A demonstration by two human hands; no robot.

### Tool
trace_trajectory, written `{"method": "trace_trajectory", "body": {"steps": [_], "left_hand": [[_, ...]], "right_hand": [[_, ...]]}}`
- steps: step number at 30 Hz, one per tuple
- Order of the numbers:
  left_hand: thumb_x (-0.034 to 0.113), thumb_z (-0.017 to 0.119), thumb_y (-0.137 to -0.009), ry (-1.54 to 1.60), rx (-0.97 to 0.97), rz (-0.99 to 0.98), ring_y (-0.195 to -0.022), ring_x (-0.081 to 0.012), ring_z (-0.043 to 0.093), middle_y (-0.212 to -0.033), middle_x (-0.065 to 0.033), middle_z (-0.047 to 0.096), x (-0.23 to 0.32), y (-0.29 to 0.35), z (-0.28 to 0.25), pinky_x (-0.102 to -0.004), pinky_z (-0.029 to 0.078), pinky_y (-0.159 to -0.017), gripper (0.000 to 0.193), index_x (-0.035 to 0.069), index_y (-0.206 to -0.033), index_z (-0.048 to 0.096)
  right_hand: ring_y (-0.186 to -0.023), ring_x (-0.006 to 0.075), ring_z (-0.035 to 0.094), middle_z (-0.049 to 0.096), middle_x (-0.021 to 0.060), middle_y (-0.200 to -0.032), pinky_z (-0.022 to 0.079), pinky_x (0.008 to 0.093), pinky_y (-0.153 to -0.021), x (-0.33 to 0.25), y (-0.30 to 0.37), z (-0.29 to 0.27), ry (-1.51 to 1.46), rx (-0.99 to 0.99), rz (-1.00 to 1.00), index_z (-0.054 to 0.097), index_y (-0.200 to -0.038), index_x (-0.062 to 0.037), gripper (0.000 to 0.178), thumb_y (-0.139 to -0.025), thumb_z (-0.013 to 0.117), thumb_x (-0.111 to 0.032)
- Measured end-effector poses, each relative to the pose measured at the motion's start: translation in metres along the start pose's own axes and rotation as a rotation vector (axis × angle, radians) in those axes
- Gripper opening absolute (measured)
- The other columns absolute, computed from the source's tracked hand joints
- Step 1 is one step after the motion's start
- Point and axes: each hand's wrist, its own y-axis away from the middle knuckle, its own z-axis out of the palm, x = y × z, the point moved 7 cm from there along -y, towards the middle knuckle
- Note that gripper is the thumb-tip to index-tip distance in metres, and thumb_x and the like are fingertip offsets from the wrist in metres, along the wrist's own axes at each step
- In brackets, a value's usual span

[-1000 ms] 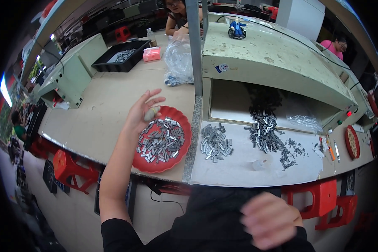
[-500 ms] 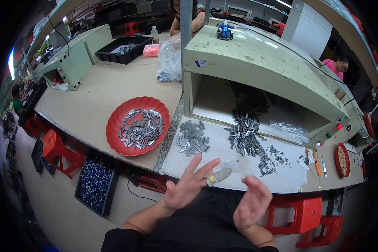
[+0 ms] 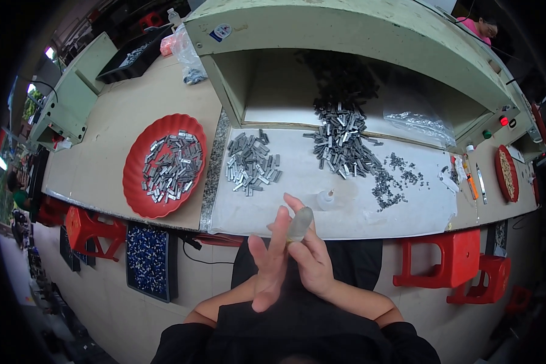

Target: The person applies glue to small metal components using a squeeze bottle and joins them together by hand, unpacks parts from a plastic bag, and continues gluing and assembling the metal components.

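A grey rubber finger cot (image 3: 300, 223) covers one finger, apparently of my left hand (image 3: 269, 264), whose other fingers are spread. My right hand (image 3: 314, 261) closes its thumb and fingers around the cot's base. Both hands hover in front of the near edge of a white sheet (image 3: 297, 221). Just beyond them, a small translucent bottle (image 3: 325, 201) stands on the sheet. A loose heap of grey metal pieces (image 3: 252, 164) lies at left, a larger heap (image 3: 343, 142) spills from the green cabinet, and tiny dark parts (image 3: 389, 188) are scattered at right.
A red scalloped bowl (image 3: 132, 182) of metal pieces stands left. The green cabinet (image 3: 346, 30) overhangs the sheet. An orange-handled knife (image 3: 472, 187) and tweezers (image 3: 481, 182) lie right. Red stools (image 3: 437, 258) and a dark tray of blue-white parts (image 3: 171, 267) are below.
My hands have come together, the right one moving left and closing around the finger cot. The head view has shifted, bringing the cabinet and sheet closer.
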Motion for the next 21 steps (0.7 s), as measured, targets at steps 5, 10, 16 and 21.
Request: {"method": "trace_trajectory", "body": {"steps": [5,10,16,21], "left_hand": [[0.075,0.018,-0.072,-0.116,-0.044,-0.027,-0.128,-0.0397,-0.002,-0.138,-0.0227,-0.011,0.0,0.007,0.0,-0.0521,-0.003,-0.1,0.082,0.032,-0.131,-0.019],[0.072,0.024,-0.074,0.097,0.246,-0.028,-0.128,-0.0392,0.007,-0.139,-0.0198,-0.01,0.003,0.001,-0.012,-0.0523,0.005,-0.101,0.082,0.03,-0.133,-0.014],[0.046,0.033,-0.088,0.657,0.677,-0.4,-0.119,-0.027,0.034,-0.132,-0.0168,0.031,-0.027,-0.028,-0.067,-0.0458,0.019,-0.101,0.058,0.016,-0.135,0.016],[0.016,0.047,-0.085,-0.023,0.444,-0.593,-0.079,-0.0149,0.048,-0.08,-0.0053,0.05,-0.059,-0.042,-0.093,-0.0329,0.036,-0.083,0.018,0.002,-0.09,0.058]], "right_hand": [[-0.119,0.0232,0.028,0.021,0.0182,-0.134,0.02,0.0373,-0.099,0.003,-0.005,0.015,-0.058,-0.017,-0.13,0.042,-0.111,-0.0001,0.033,-0.09,0.035,-0.025],[-0.12,0.0257,0.029,0.024,0.0204,-0.132,0.023,0.0344,-0.098,0.016,-0.005,0.016,-0.034,-0.007,0.018,0.038,-0.112,0.001,0.037,-0.09,0.036,-0.029],[-0.106,0.0266,0.049,0.049,0.0181,-0.115,0.038,0.0333,-0.088,-0.008,0.018,-0.027,0.391,-0.07,-0.2,0.044,-0.115,0.0034,0.042,-0.075,0.057,-0.001],[-0.093,0.026,0.053,0.055,0.0152,-0.101,0.042,0.0322,-0.08,-0.021,0.012,-0.09,0.726,0.436,-0.391,0.045,-0.112,0.0015,0.045,-0.07,0.063,-0.003]]}}
